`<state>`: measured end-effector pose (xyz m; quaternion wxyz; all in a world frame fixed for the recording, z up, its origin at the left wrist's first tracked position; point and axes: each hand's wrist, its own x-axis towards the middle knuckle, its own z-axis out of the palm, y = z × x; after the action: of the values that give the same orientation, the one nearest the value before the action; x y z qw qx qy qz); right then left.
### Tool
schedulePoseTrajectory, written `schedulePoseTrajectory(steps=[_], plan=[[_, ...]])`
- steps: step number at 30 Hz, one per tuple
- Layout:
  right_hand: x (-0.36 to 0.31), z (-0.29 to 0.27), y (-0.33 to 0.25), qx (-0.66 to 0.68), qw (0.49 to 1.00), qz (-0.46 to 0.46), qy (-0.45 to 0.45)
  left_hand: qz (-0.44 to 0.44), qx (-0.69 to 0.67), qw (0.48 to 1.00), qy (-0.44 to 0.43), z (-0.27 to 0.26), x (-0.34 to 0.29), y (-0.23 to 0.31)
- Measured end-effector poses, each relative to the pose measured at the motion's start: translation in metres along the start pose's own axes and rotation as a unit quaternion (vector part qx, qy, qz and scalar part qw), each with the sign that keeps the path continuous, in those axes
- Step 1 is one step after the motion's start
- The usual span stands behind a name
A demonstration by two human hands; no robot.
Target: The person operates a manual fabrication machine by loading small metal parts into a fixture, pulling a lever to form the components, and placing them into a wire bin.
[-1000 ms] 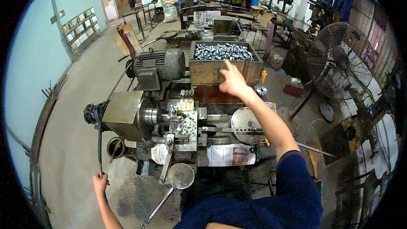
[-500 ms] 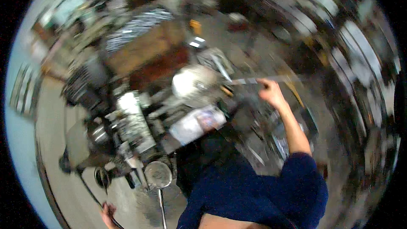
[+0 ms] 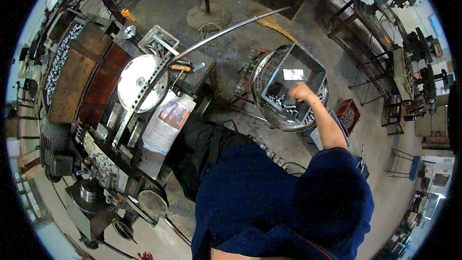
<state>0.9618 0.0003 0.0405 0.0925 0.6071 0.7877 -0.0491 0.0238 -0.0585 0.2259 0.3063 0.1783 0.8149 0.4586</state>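
Over a grey rectangular bin [image 3: 315,60], my right hand [image 3: 301,92] is closed, fingers curled in; what they hold, if anything, is hidden. Small shiny metal parts [image 3: 291,110] lie in the bin's near corner just below it, and a pale rectangular sheet [image 3: 293,74] lies in the bin. The bin rests in a large round perforated metal pan [image 3: 257,86]. Only the fingertips of my left hand [image 3: 145,256] show at the lower edge, beside the end of a long dark lever [image 3: 108,246] on the machine; its grip is cut off.
At left a machine carries a round metal disc [image 3: 130,84], a perforated strip [image 3: 144,95] and a printed sheet [image 3: 163,123]. A long curved metal bar [image 3: 221,32] reaches across above the floor. A red box of small parts [image 3: 347,115] stands right of the pan. Metal racks [image 3: 358,24] line the right.
My view has swung to the right, and the blur is gone. My right hand has gone from pointing forward to a closed shape over the bin. The left hand has slipped mostly out of view.
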Motion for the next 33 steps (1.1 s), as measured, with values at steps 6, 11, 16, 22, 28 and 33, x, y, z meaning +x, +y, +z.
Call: schedulePoseTrajectory(steps=[6,11,16,22,28,33], plan=[[0.028,0.001,-0.047,0.068,0.993,0.097,0.023,-0.011,0.045,0.998,-0.031,-0.017,0.007,-0.005],[0.044,-0.048,-0.062,0.206,0.858,0.457,-0.112,-0.022,0.022,0.999,-0.013,-0.022,0.025,-0.017],[0.058,-0.055,-0.063,0.193,0.877,0.429,-0.097,-0.049,-0.073,0.996,0.009,-0.055,0.076,-0.046],[0.050,-0.024,-0.047,0.183,0.896,0.400,-0.066,0.050,-0.033,0.998,-0.009,-0.039,0.046,-0.034],[0.045,0.006,-0.017,0.188,0.909,0.372,0.002,0.062,0.077,0.993,0.060,-0.031,0.031,-0.022],[0.061,-0.033,-0.021,0.172,0.889,0.356,0.231,0.140,0.536,0.796,0.244,0.017,-0.010,0.007]])
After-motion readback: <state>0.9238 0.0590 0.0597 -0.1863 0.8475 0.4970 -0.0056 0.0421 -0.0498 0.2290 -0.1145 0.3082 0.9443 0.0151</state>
